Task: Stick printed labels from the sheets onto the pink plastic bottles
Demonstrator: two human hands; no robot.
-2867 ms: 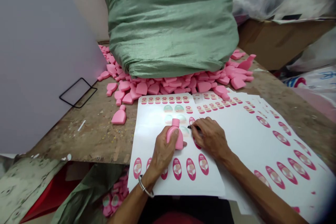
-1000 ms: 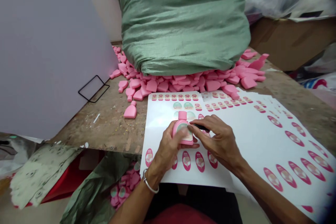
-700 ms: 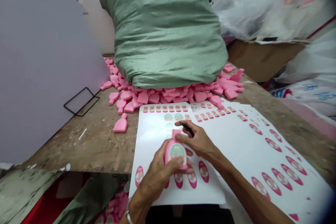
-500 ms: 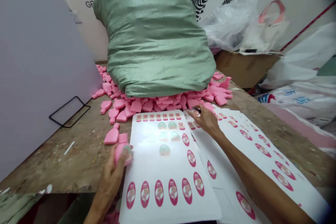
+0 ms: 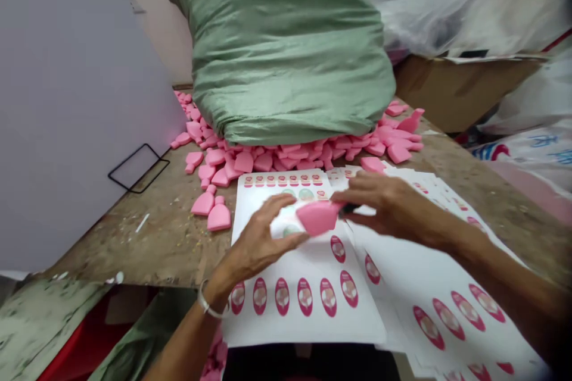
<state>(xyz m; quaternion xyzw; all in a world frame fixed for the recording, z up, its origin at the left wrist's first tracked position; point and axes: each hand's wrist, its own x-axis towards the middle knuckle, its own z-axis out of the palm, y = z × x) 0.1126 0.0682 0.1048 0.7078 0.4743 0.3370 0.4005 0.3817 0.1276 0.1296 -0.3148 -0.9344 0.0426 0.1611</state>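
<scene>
A plain pink bottle-shaped piece [image 5: 317, 217] hangs just above the front sticker sheet [image 5: 313, 315], held between both hands. My right hand [image 5: 393, 205] pinches its narrow end, with a thin dark tool [image 5: 351, 209] tucked in the same fingers. My left hand [image 5: 259, 238], a metal bangle on its wrist, comes from the left, its thumb under the piece's wide end and its forefinger above. The sheet carries pink oval stickers along its near edge and small ones along its far edge.
A big green sack [image 5: 286, 47] stands on the worn wooden table [image 5: 156, 232], with several pink pieces [image 5: 277, 158] spilled round its base. Two pink pieces [image 5: 211, 211] lie left of the sheet. More sticker sheets [image 5: 451, 286] fan out right. A white board [image 5: 67, 101] leans at left, and a cardboard box [image 5: 456, 89] sits behind.
My left hand carried the stickered piece off to the left, and a second piece now lies beside the sheet. My right hand reached to the pile and came back with a plain piece.
</scene>
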